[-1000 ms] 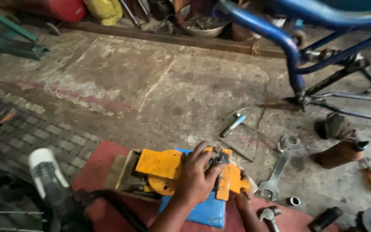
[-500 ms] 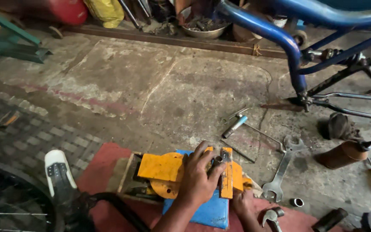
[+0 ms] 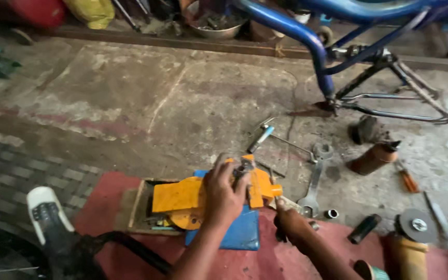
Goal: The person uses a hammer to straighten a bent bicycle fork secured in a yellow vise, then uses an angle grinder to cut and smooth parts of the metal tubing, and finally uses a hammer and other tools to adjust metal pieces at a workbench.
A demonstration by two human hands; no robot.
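My left hand is clamped palm-down over the top of the orange vise, which sits on a blue slab on the floor. My right hand is at its handle end, grip hidden.

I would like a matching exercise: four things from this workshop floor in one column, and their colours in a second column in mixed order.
Things:
1. vise
2. pad under the vise
3. frame tube
4. mat

Colours:
A. red
B. bright blue, flat
C. orange-yellow
D. dark blue, curved

Pairs: 1-C, 2-B, 3-D, 4-A. The left hand rests on the vise.
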